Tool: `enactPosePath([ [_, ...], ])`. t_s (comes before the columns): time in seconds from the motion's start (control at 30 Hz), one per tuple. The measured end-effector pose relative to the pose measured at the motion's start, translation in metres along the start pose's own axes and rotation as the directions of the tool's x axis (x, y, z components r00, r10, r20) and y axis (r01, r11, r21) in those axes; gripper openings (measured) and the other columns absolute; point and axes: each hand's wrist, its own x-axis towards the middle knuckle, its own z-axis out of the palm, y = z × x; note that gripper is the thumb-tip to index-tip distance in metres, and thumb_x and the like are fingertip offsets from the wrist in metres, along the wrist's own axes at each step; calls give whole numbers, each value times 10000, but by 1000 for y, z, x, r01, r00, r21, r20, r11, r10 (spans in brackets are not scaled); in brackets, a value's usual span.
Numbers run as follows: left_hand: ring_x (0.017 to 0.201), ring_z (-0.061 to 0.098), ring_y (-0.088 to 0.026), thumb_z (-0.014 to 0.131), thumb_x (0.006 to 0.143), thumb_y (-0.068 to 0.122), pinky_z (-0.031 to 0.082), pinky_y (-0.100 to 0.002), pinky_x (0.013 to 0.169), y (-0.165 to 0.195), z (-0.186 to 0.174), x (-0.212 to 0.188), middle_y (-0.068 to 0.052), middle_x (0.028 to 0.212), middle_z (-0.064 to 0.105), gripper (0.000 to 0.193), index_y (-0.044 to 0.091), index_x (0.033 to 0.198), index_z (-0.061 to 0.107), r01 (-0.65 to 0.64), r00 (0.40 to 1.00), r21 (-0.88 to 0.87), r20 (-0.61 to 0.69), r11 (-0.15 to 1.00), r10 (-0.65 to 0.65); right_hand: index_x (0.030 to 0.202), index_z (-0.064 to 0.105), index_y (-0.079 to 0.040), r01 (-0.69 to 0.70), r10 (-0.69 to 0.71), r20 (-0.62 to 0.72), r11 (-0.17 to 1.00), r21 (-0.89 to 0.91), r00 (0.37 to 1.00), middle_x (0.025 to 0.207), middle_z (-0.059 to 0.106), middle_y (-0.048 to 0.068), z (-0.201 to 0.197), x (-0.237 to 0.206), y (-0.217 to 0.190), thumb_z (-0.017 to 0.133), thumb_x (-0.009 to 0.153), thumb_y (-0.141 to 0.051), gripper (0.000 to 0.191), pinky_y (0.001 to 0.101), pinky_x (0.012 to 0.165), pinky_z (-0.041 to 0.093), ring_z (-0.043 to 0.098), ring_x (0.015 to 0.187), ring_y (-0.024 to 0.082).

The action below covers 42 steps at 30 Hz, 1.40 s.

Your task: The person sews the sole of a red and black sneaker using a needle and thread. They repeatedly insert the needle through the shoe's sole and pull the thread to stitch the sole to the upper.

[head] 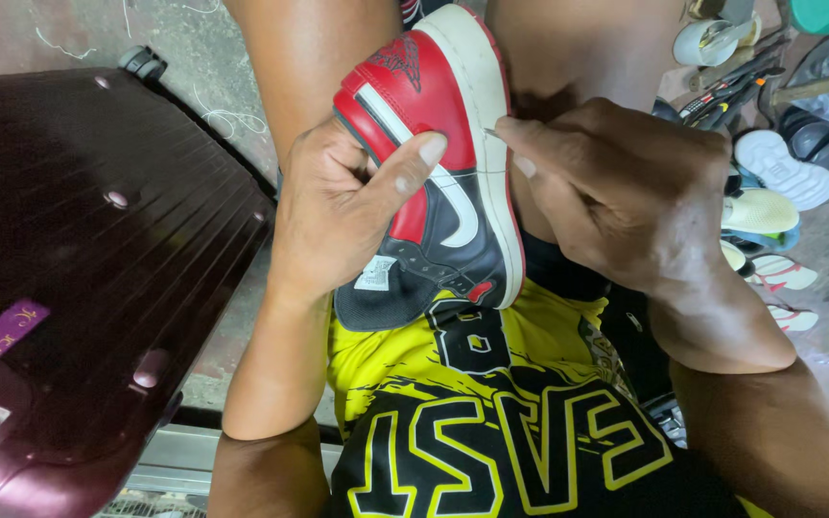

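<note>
bare concrete floor [213,77]; dark maroon suitcase [79,259] beside it.

A single head-worn camera looked steeply down, close over the person's lap. The red, black and white sneaker [438,163] sat near the frame's centre and served as landmark: the yellow-and-black shirt [491,412] filled the lower edge below it, a dark maroon suitcase [79,269] lay to its left, and the concrete floor [98,29] showed above that.
</note>
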Motion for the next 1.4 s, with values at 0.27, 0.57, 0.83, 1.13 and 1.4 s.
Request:
enactPosePath([
  [0.27, 775, 555, 5, 693, 1057, 119, 494, -202, 691, 14, 9, 7, 63, 867, 672, 140, 8, 1138, 722, 15, 997, 19, -73, 1000, -14, 1148, 716, 7, -19, 17, -25, 998, -68, 1000, 1071, 725, 147, 1, 16, -4, 717, 964, 71, 194, 328, 735, 568, 735, 889, 242],
  [0.57, 828, 608, -14, 694, 1074, 109, 556, -234, 766, 17, 17, 7, -1, 906, 749, 138, -7, 1134, 740, -21, 993, 136, -110, 990, 36, 1181, 722, 3, -54, 52, -23, 993, -103, 998, 1054, 719, 141, -1, 17, -6, 740, 989, 24, 194, 352, 720, 558, 723, 844, 267],
  [0.83, 866, 651, -20, 689, 1075, 90, 576, -245, 824, 16, 26, 11, -29, 962, 770, 149, -21, 1170, 722, -37, 991, 122, -125, 992, 53, 1175, 711, 3, -67, 67, -7, 988, -136, 998, 1026, 711, 125, -4, 18, -4, 732, 1007, -4, 170, 352, 721, 557, 723, 867, 275],
  [1.13, 601, 543, -38, 743, 1009, 122, 478, -270, 569, 6, 40, 16, -27, 645, 636, 205, -14, 868, 686, -8, 978, 276, -201, 961, 65, 1148, 733, -4, 13, 27, 117, 944, -328, 993, 951, 694, 97, -14, 26, -6, 729, 931, -37, 219, 343, 565, 518, 686, 687, 244],
  [1.4, 603, 524, -31, 755, 999, 131, 471, -270, 547, -9, 38, 21, 5, 652, 629, 229, -12, 840, 674, -3, 979, 260, -198, 966, 56, 1021, 738, -51, 146, -2, 299, 877, -458, 954, 821, 631, 54, -9, 26, 9, 751, 845, -148, 202, 351, 485, 485, 678, 630, 216],
])
